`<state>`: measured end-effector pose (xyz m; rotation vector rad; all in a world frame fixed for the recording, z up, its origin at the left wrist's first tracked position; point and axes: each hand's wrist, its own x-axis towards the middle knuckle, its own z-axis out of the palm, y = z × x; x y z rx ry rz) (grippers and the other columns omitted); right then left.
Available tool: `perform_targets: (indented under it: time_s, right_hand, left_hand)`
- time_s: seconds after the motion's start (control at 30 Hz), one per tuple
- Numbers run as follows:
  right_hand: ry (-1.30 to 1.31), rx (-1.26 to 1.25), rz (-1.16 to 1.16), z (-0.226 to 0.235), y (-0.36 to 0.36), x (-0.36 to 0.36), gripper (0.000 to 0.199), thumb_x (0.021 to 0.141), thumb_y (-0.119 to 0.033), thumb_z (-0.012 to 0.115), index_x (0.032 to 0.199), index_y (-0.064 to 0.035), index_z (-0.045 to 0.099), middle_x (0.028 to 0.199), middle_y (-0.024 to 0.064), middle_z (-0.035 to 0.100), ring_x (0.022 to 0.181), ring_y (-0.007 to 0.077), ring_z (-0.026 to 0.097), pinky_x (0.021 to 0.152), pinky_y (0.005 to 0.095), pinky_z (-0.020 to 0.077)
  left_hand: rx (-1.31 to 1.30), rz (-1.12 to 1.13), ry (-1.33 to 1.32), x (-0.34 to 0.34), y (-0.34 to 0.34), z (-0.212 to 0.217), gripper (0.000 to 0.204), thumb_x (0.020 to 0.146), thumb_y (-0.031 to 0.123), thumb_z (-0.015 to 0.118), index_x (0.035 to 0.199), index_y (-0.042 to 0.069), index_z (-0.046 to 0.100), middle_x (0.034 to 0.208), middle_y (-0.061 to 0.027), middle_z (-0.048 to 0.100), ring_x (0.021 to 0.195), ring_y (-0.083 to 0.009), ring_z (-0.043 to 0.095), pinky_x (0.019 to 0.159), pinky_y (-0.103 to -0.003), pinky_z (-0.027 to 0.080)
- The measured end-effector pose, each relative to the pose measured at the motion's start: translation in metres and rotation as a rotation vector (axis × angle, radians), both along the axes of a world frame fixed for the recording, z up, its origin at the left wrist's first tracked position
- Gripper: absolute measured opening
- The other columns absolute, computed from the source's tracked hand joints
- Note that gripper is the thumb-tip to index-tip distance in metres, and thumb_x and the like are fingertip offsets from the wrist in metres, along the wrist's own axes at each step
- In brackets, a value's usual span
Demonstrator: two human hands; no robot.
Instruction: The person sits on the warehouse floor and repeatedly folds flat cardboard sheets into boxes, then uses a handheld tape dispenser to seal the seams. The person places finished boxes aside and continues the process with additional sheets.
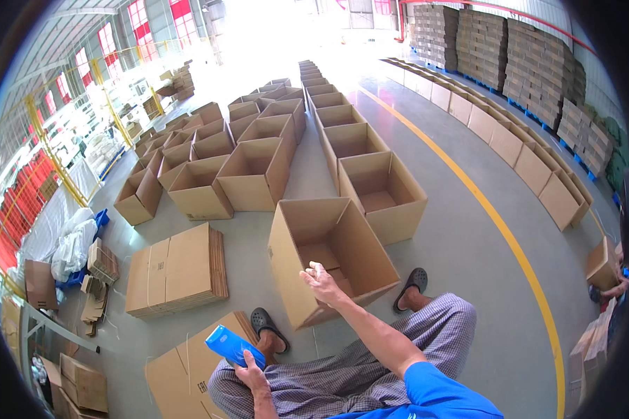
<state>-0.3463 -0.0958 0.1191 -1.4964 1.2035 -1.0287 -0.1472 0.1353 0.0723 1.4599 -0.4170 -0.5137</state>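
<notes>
My left hand (253, 376) is closed around a blue oblong object (232, 345) with smooth sides, above my left knee; I cannot tell its exact kind. In front of me stands a brown cardboard box (283, 269), open at the top and tilted in the view. My right hand (320, 285) hovers over its opening, fingers bent and drawn together with pale tips. Whether anything small sits between them cannot be made out. By my left foot lie flat folded cartons (178, 370), partly behind my leg and the blue object.
Ahead, a long row of open boxes (384, 199) runs away from me, with more open boxes (255, 171) to its left. A strapped stack of flat cartons (178, 269) lies at left. Right of a yellow floor line (510, 241), another person's hand (615, 288) touches a box.
</notes>
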Motion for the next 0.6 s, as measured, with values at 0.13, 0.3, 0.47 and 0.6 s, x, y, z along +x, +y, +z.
perform_targets:
  time_s: [0.13, 0.3, 0.47, 0.6]
  right_hand:
    - [0.256, -0.26, 0.082, -0.026, 0.017, -0.002, 0.068, 0.089, -0.036, 0.065, 0.138, 0.0043, 0.041, 0.139, 0.0278, 0.045, 0.131, 0.0403, 0.042, 0.111, 0.0446, 0.0331]
    - [0.522, -0.041, -0.044, -0.123, 0.085, -0.078, 0.067, 0.086, -0.038, 0.066, 0.136, 0.0014, 0.046, 0.141, 0.0246, 0.046, 0.132, 0.038, 0.042, 0.111, 0.0448, 0.0327]
    - [0.683, 0.468, 0.275, -0.176, 0.139, -0.123, 0.054, 0.085, -0.037, 0.067, 0.123, 0.0006, 0.06, 0.12, 0.0248, 0.063, 0.113, 0.0359, 0.06, 0.097, 0.0421, 0.0467]
    - [0.443, 0.438, 0.263, -0.166, 0.148, -0.09, 0.05, 0.085, -0.037, 0.067, 0.119, -0.0004, 0.062, 0.112, 0.021, 0.067, 0.105, 0.0296, 0.065, 0.091, 0.0392, 0.0498]
  left_hand:
    - [-0.017, 0.047, -0.033, 0.003, 0.007, 0.003, 0.037, 0.095, 0.026, 0.063, 0.118, -0.004, 0.057, 0.109, -0.0103, 0.063, 0.095, -0.0198, 0.06, 0.089, -0.035, 0.048]
    - [-0.013, 0.031, -0.017, 0.002, 0.004, 0.001, 0.036, 0.095, 0.024, 0.063, 0.117, -0.003, 0.057, 0.108, -0.01, 0.063, 0.094, -0.0191, 0.06, 0.088, -0.034, 0.048]
    - [0.011, -0.045, -0.053, -0.01, 0.0, -0.005, 0.035, 0.094, 0.023, 0.064, 0.116, -0.004, 0.058, 0.108, -0.0107, 0.063, 0.094, -0.0203, 0.06, 0.088, -0.034, 0.048]
    - [-0.008, -0.091, -0.221, -0.021, -0.002, 0.007, 0.03, 0.094, 0.021, 0.064, 0.109, -0.004, 0.062, 0.101, -0.0096, 0.066, 0.088, -0.0194, 0.061, 0.084, -0.033, 0.049]
